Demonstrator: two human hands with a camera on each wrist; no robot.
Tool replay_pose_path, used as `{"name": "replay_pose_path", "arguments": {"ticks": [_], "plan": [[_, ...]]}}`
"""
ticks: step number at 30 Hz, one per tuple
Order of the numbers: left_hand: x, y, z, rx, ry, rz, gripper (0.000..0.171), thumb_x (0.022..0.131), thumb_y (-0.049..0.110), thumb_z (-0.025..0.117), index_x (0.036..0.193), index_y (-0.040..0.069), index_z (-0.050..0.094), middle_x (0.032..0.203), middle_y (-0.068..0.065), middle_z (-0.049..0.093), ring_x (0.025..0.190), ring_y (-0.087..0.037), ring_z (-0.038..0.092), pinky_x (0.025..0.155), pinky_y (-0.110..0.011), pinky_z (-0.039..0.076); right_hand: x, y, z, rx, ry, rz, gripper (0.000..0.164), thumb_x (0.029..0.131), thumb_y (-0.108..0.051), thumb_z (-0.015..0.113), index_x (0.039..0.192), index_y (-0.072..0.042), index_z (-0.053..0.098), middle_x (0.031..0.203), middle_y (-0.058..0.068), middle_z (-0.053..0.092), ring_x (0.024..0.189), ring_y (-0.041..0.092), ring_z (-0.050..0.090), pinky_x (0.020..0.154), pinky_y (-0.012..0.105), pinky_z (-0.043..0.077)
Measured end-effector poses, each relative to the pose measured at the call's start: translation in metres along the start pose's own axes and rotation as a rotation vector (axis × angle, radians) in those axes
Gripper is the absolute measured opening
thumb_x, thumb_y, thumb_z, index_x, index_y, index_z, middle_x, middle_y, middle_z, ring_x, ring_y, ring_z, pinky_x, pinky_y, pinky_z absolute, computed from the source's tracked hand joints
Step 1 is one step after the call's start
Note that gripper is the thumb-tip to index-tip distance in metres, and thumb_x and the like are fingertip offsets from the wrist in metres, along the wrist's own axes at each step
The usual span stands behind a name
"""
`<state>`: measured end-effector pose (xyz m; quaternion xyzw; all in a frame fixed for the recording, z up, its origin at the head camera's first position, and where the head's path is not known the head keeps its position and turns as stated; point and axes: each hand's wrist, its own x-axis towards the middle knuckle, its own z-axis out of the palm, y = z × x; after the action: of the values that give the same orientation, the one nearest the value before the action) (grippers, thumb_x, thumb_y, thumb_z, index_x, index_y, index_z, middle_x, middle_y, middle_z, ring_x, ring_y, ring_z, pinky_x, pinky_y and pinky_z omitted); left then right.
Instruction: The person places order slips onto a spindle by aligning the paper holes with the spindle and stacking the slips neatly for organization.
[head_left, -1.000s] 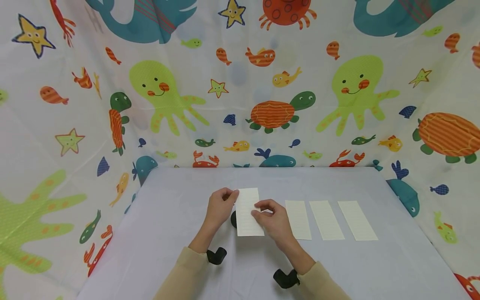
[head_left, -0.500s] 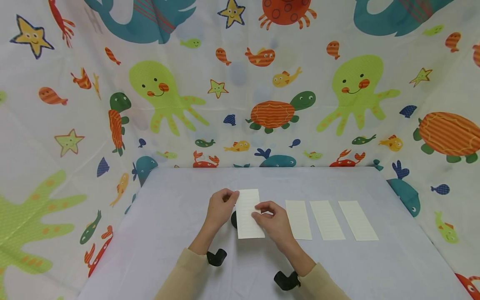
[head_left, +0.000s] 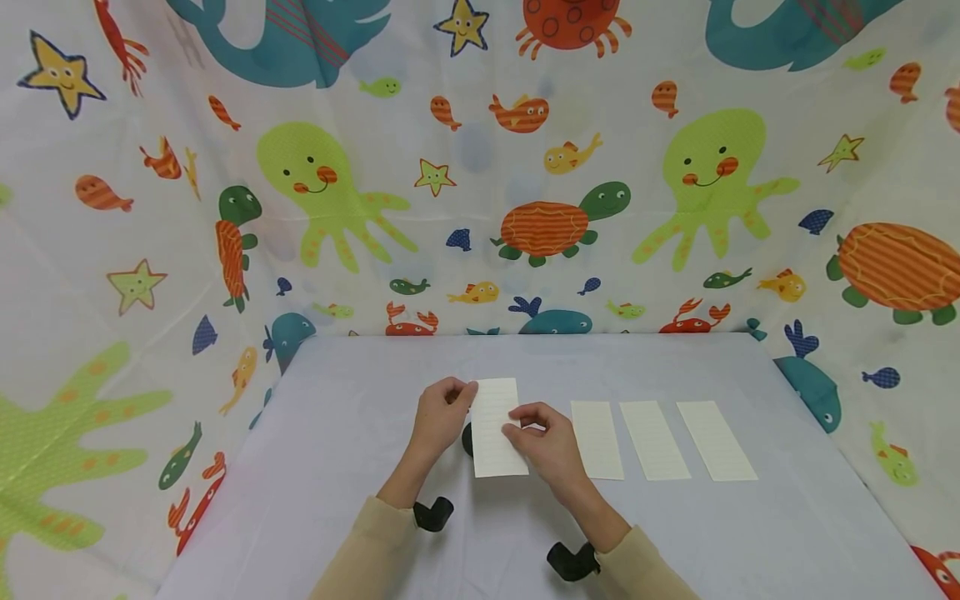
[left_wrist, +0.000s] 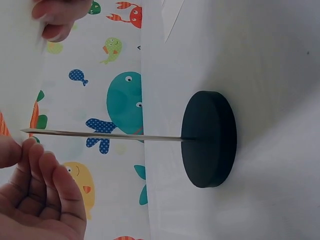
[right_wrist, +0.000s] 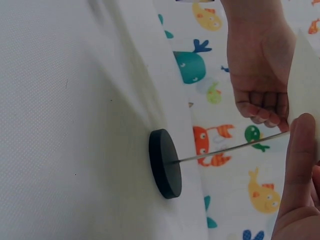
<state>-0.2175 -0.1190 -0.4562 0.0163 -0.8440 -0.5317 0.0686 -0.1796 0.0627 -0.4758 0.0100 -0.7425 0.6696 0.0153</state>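
Observation:
A lined off-white paper slip (head_left: 495, 433) is held up in front of me by both hands. My left hand (head_left: 441, 410) pinches its upper left edge, and my right hand (head_left: 549, 440) pinches the right edge around mid-height. Behind the slip stands a paper spike, mostly hidden in the head view. The left wrist view shows its round black base (left_wrist: 207, 140) on the table and its thin metal rod (left_wrist: 107, 135) upright. The rod's pointed tip is right by my left fingertips, close to the slip (right_wrist: 304, 82).
To the right lie three more slips in a row: a near one (head_left: 597, 442), a middle one (head_left: 654, 442) and a far one (head_left: 716, 442). The white cloth-covered table (head_left: 337, 375) meets a sea-animal curtain (head_left: 465, 242) at the back and sides. Black wrist mounts (head_left: 573, 562) sit beneath the wrists.
The slip's lower edge has come down slightly since a second ago. Both hands stay almost still with the same hold, and the three slips on the table have not moved.

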Motion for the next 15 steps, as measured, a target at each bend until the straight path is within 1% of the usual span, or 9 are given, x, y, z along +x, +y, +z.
{"name": "replay_pose_path", "arguments": {"ticks": [5, 10, 12, 15], "plan": [[0.0, 0.0, 0.0, 0.008, -0.006, -0.003, 0.023, 0.102, 0.029, 0.064, 0.099, 0.007, 0.073, 0.084, -0.005, 0.062, 0.08, -0.021, 0.056, 0.071, -0.032, 0.05, 0.0, -0.001, 0.001, -0.006, 0.009, 0.01, 0.021, 0.086, -0.014, 0.081, 0.104, -0.007, 0.072, 0.099, 0.009, 0.063, 0.08, 0.021, 0.064, 0.07, 0.025, 0.052], [0.001, -0.003, 0.001, 0.018, -0.007, 0.005, 0.023, 0.101, 0.028, 0.064, 0.099, 0.006, 0.072, 0.084, -0.005, 0.061, 0.08, -0.022, 0.055, 0.07, -0.032, 0.049, 0.0, -0.002, 0.001, -0.028, 0.01, -0.002, 0.021, 0.087, -0.015, 0.081, 0.104, -0.007, 0.072, 0.099, 0.008, 0.064, 0.083, 0.021, 0.063, 0.07, 0.025, 0.052], [0.002, -0.008, 0.003, 0.023, -0.009, -0.006, 0.023, 0.101, 0.028, 0.064, 0.097, 0.006, 0.072, 0.082, -0.005, 0.061, 0.079, -0.021, 0.055, 0.068, -0.031, 0.048, -0.001, -0.001, 0.001, -0.042, 0.01, -0.001, 0.02, 0.087, -0.015, 0.081, 0.103, -0.006, 0.072, 0.097, 0.008, 0.064, 0.082, 0.02, 0.062, 0.069, 0.025, 0.052], [0.002, -0.018, 0.006, 0.034, -0.019, -0.048, 0.023, 0.101, 0.028, 0.064, 0.094, 0.007, 0.072, 0.08, -0.004, 0.06, 0.076, -0.019, 0.054, 0.064, -0.029, 0.046, -0.002, 0.004, 0.002, -0.063, 0.001, 0.016, 0.019, 0.087, -0.014, 0.081, 0.101, -0.006, 0.073, 0.094, 0.008, 0.064, 0.078, 0.018, 0.062, 0.068, 0.025, 0.051]]}}
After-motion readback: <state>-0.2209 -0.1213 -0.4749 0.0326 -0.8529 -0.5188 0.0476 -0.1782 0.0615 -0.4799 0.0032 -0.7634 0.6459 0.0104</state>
